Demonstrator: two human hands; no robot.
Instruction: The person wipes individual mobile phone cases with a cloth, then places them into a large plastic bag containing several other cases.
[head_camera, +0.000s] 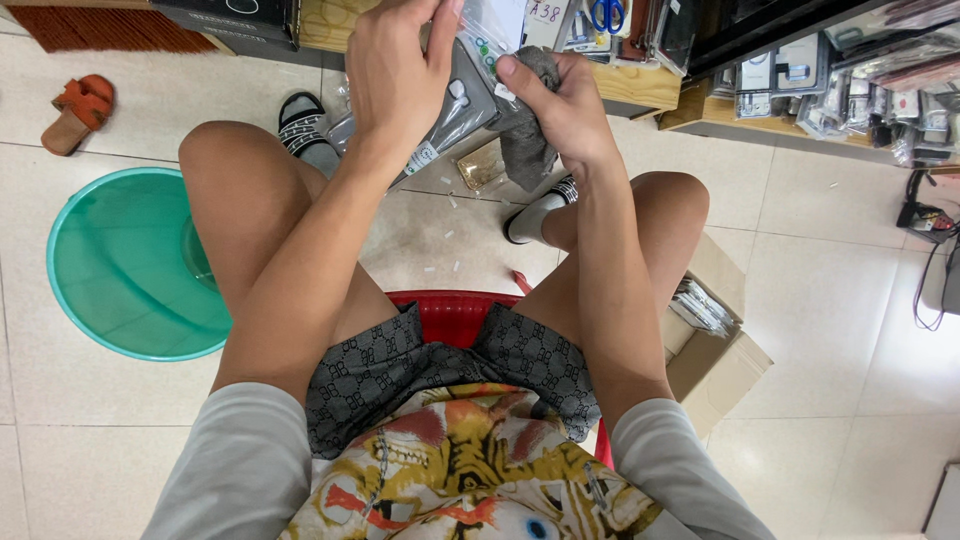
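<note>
Grey phone case in a clear plastic sleeve (455, 105) sits between both hands, raised out in front of the knees and above the floor tiles. Its long axis runs on a slant, from low on the left up toward the top right, where the sleeve's open clear end (495, 25) pokes up between the fingers.

Going left to right: a teal plastic basin (125, 265) stands on the floor well left of the legs, with an orange sandal (78, 112) beyond it. The left hand (398, 75) is closed on the upper edge of the sleeve, fingers pinched at its top, so it covers the left part of the package. The right hand (560, 105) grips a dark grey cloth (525, 150) and its thumb presses on the sleeve's right edge; both hands touch the package, neither nearer than the other. Below them a small gold item (480, 168) lies on the tiles between the two slippered feet, with scraps around it. Right of the right leg, an open cardboard box (715, 345) holds more packets, just beside the red stool (450, 312). Shelves of packaged goods (850, 95) line the far right.
</note>
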